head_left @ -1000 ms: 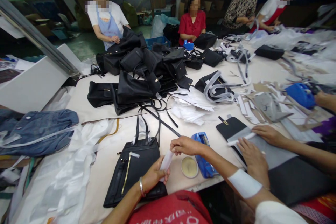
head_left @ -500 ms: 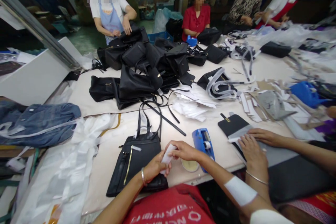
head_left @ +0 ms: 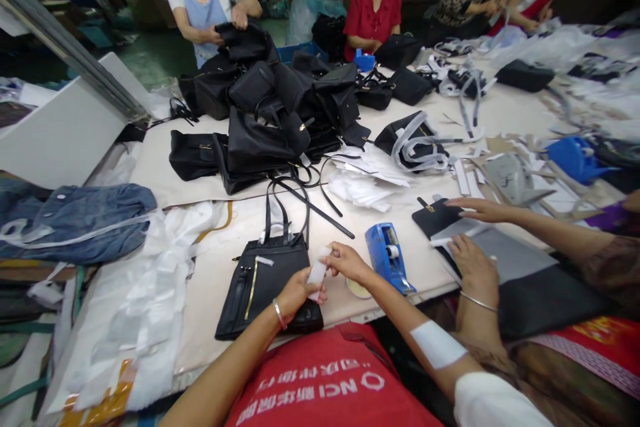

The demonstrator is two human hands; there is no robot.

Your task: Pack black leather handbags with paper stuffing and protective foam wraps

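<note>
A small folded strip of thin white sheet point(head_left: 319, 271) is between my hands, above the right side of a black handbag point(head_left: 280, 280). My left hand point(head_left: 296, 295), with a bracelet at its wrist, is closed around the strip's lower part. At its upper end my right hand point(head_left: 346, 263) pinches the edge between thumb and fingers. The handbag lies flat with its gold zip facing up and its handles pointing away from me. Just right of my right hand stands a blue tape dispenser point(head_left: 387, 257). A round pale roll point(head_left: 359, 289) is partly hidden under my right wrist.
Black bags point(head_left: 260, 140) are heaped beyond, beside a stack of white sheets point(head_left: 367, 180). At right, a co-worker's hands point(head_left: 473, 263) rest on grey sheet over a black bag piece point(head_left: 545, 293). Denim point(head_left: 75, 223) and white wrapping point(head_left: 135, 307) lie left. Other people stand across the table.
My right hand has shifted to the strip's upper end, and more of the white strip shows. The co-worker's far hand has moved up onto the black flap. The view has tilted down slightly.
</note>
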